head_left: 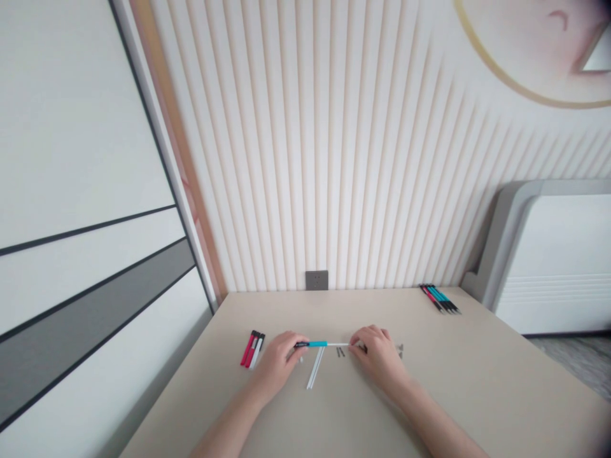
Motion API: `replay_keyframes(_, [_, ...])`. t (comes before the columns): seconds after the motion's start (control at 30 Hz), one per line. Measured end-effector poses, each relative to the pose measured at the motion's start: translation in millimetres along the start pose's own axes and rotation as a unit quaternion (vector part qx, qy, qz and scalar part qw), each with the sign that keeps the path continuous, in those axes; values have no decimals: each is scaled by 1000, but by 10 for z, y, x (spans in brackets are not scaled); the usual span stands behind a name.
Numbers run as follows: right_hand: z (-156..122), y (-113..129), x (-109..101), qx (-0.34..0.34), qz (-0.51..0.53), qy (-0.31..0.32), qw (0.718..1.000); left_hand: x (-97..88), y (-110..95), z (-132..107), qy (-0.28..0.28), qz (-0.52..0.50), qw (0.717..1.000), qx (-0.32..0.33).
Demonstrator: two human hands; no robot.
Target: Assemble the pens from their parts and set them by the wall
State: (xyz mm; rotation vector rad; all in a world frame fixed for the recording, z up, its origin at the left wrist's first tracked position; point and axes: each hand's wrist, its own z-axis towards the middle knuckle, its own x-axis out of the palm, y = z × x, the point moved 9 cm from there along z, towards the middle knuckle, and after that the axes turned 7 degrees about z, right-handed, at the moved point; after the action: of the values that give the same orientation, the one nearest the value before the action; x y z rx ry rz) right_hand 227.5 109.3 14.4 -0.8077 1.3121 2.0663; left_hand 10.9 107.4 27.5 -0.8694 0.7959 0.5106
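My left hand is shut around the black end of a teal-and-black pen barrel. A thin white refill runs from the barrel into my right hand, whose fingers pinch its far end. Just below the pen lie two or so loose white refills. Small dark pen parts sit between my hands. More small parts lie just beyond my right hand. Left of my left hand is a bundle of red-and-black pens.
A group of teal, black and red pens lies at the back right of the beige table. A grey wall socket sits just above the table's back edge. A white panelled wall stands behind, with a white unit to the right.
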Motion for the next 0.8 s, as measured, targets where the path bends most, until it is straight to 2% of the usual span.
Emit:
replay_keyframes(0.2, [79, -222, -222, 79, 145, -51, 985, -17, -22, 4, -2, -12, 1000, -2])
replay_keyframes(0.33, [62, -241, -330, 82, 224, -81, 968, -34, -52, 4, -9, -32, 999, -5])
replay_keyframes(0.57, [-208, -340, -225, 126, 336, -92, 929, -66, -88, 5, -22, -72, 997, -27])
replay_keyframes(0.8, [-239, -300, -122, 116, 325, -60, 937, -65, -136, -4, -23, -72, 997, -17])
